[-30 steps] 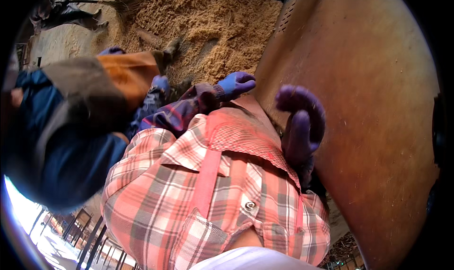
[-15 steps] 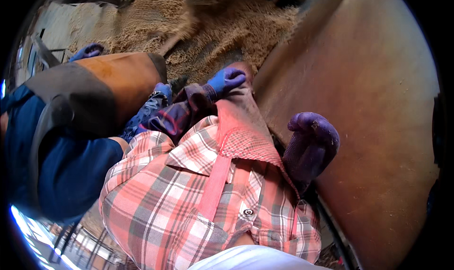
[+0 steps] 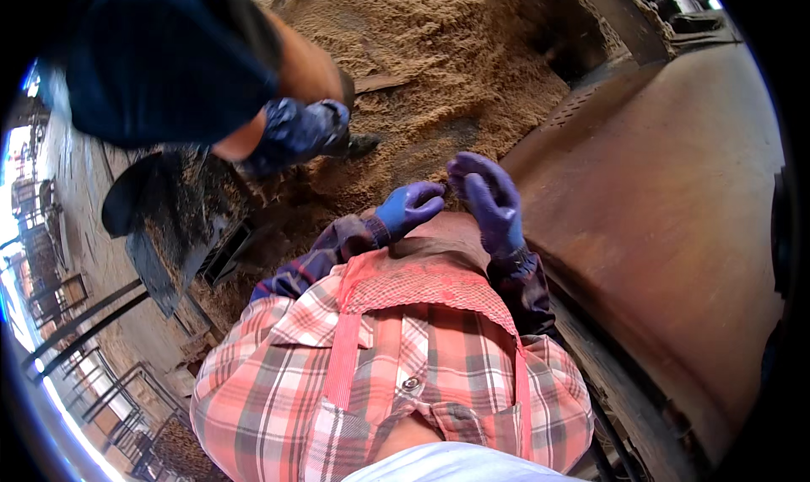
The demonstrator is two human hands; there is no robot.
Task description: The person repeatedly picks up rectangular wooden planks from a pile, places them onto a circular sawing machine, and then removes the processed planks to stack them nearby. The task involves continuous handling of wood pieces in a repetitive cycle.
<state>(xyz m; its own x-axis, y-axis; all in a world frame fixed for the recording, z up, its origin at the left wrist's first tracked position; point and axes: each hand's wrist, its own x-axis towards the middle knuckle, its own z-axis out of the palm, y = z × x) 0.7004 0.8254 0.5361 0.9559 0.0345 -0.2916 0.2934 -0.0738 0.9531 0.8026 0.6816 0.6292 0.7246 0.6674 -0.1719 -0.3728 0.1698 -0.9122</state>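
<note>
A brown sloping panel (image 3: 666,212), apparently sheet metal, occupies the right side, with a row of perforations near its upper left edge. The heap of sawdust-like material (image 3: 422,52) lies beyond the hands, bordering the panel. A co-worker in dark blue clothing (image 3: 169,69) stands at upper left, near the heap. The wearer's red apron (image 3: 426,288) hangs just below the hands. Left hand (image 3: 411,206) and right hand (image 3: 488,205), purple-gloved, are loosely curled, close together, nothing visibly gripped. Hazards, as judged: loose footing could cause a slip; the panel's edge could snag the right sleeve (image 3: 521,286); cramped spacing could cause a collision.
</note>
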